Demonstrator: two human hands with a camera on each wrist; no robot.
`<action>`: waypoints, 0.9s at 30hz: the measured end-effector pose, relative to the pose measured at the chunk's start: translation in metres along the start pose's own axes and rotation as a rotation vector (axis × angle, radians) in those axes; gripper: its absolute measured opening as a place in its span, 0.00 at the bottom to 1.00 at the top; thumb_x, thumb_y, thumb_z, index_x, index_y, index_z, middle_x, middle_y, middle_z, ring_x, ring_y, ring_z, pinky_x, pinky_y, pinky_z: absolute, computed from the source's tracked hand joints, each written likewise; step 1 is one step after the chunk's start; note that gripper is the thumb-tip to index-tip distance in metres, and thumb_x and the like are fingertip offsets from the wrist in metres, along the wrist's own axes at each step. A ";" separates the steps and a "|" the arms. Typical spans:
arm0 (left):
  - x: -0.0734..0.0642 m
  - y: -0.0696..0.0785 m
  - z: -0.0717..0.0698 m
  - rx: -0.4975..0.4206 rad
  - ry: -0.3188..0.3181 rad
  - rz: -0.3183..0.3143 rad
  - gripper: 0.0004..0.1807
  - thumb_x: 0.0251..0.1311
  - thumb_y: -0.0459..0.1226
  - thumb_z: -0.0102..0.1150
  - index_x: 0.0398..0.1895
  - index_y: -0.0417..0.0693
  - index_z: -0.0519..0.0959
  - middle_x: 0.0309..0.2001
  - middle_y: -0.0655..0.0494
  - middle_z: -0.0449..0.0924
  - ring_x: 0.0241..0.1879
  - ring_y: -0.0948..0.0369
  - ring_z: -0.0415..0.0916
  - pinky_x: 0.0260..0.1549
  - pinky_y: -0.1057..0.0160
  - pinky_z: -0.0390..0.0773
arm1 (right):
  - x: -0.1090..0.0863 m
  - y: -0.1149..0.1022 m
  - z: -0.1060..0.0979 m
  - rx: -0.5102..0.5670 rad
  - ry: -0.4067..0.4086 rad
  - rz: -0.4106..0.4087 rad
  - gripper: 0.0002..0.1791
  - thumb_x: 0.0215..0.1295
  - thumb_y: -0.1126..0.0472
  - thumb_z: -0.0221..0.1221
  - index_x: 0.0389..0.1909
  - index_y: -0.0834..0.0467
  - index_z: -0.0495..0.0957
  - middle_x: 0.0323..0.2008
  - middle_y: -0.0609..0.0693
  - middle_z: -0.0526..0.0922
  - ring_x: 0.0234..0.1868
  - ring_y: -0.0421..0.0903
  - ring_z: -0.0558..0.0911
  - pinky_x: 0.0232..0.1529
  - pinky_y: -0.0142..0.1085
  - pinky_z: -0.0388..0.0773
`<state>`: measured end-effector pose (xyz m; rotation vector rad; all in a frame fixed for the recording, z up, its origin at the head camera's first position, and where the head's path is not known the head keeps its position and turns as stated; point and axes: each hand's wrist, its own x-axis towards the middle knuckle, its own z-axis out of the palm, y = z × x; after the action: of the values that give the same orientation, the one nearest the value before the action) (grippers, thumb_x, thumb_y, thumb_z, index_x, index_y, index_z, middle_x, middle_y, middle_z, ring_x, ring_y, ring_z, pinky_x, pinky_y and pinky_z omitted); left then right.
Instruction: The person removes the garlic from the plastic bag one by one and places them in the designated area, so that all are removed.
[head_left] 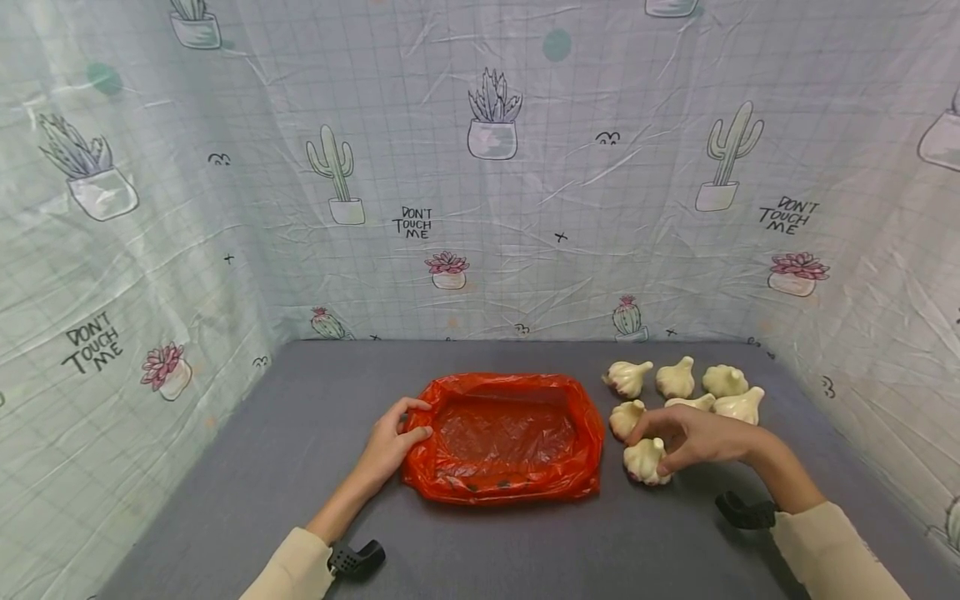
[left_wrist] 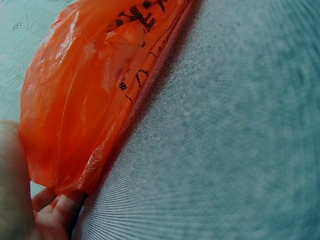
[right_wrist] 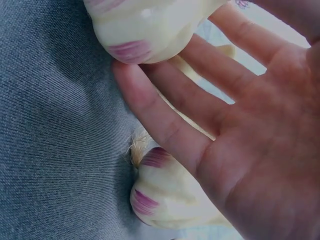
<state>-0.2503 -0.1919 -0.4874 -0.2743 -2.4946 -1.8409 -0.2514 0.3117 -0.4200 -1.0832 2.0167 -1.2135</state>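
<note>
An orange-red plastic bag (head_left: pixel 502 492) lies with its mouth spread wide on the grey surface, dark print showing on its side. My left hand (head_left: pixel 392 437) grips its left edge, the thumb at the rim; in the left wrist view the bag (left_wrist: pixel 75 100) hides part of the fingers. To the right of the bag, my right hand (head_left: pixel 701 433) holds the nearest garlic bulb (head_left: pixel 643 462) between thumb and fingers. The right wrist view has that bulb (right_wrist: pixel 145 30) at the fingertips, purple streaks on its pale skin. Another garlic bulb (head_left: pixel 624 418) sits just behind.
Several more garlic bulbs stand at the back right, among them one (head_left: pixel 628 377) at the left of the far row and one (head_left: pixel 739 406) behind my right wrist. A cactus-printed sheet (head_left: pixel 525 250) hangs around the back and sides of the grey surface (head_left: pixel 337 375).
</note>
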 end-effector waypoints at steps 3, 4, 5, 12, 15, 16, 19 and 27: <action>0.001 0.000 0.001 0.001 -0.002 0.001 0.18 0.66 0.33 0.63 0.58 0.51 0.78 0.50 0.38 0.84 0.37 0.59 0.85 0.31 0.60 0.86 | 0.001 0.001 0.000 -0.012 0.004 0.011 0.24 0.63 0.73 0.64 0.60 0.70 0.75 0.57 0.67 0.78 0.50 0.34 0.80 0.41 0.36 0.86; 0.001 0.000 0.001 0.002 -0.002 0.001 0.18 0.66 0.33 0.63 0.58 0.51 0.77 0.50 0.37 0.84 0.37 0.59 0.85 0.31 0.60 0.86 | 0.001 0.001 0.001 -0.015 0.005 0.014 0.24 0.63 0.73 0.65 0.60 0.71 0.75 0.57 0.68 0.78 0.52 0.34 0.80 0.42 0.37 0.86; 0.001 0.000 0.001 0.000 -0.003 0.002 0.18 0.66 0.33 0.63 0.58 0.51 0.78 0.50 0.38 0.84 0.36 0.59 0.85 0.31 0.60 0.86 | 0.002 0.001 0.001 -0.017 0.004 0.018 0.24 0.63 0.72 0.65 0.60 0.71 0.75 0.57 0.68 0.78 0.53 0.34 0.80 0.43 0.37 0.86; 0.001 -0.001 0.001 -0.005 -0.003 0.008 0.18 0.66 0.33 0.63 0.59 0.47 0.77 0.51 0.36 0.83 0.36 0.61 0.84 0.31 0.61 0.86 | 0.004 -0.001 0.003 -0.038 0.001 0.040 0.27 0.60 0.71 0.67 0.61 0.72 0.74 0.58 0.72 0.77 0.58 0.34 0.80 0.48 0.38 0.85; 0.001 -0.001 0.000 -0.003 -0.007 0.010 0.19 0.66 0.33 0.64 0.59 0.47 0.77 0.52 0.35 0.83 0.37 0.61 0.84 0.31 0.61 0.86 | 0.004 -0.003 0.003 -0.038 -0.001 0.043 0.27 0.59 0.72 0.67 0.61 0.72 0.74 0.58 0.74 0.76 0.59 0.35 0.80 0.48 0.39 0.85; 0.000 -0.001 0.000 -0.003 -0.010 0.011 0.19 0.67 0.33 0.64 0.60 0.46 0.77 0.52 0.35 0.83 0.37 0.61 0.84 0.31 0.61 0.86 | 0.004 -0.003 0.003 -0.038 -0.003 0.045 0.27 0.59 0.72 0.67 0.61 0.71 0.74 0.58 0.74 0.76 0.59 0.35 0.80 0.49 0.39 0.86; 0.000 0.001 0.000 -0.010 -0.016 0.012 0.20 0.67 0.34 0.64 0.61 0.46 0.76 0.54 0.35 0.82 0.38 0.60 0.84 0.31 0.61 0.85 | 0.004 -0.004 0.003 -0.034 -0.004 0.046 0.27 0.59 0.73 0.67 0.61 0.71 0.74 0.59 0.75 0.75 0.60 0.35 0.80 0.49 0.39 0.86; 0.000 0.001 0.000 -0.023 -0.012 0.005 0.19 0.67 0.33 0.64 0.60 0.46 0.76 0.53 0.34 0.83 0.38 0.59 0.84 0.31 0.62 0.85 | 0.002 -0.007 0.002 -0.025 0.006 0.060 0.27 0.60 0.73 0.65 0.62 0.71 0.73 0.60 0.74 0.76 0.60 0.38 0.81 0.47 0.38 0.86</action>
<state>-0.2501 -0.1919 -0.4866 -0.2930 -2.4796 -1.8731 -0.2484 0.3075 -0.4141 -1.0245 2.0595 -1.1653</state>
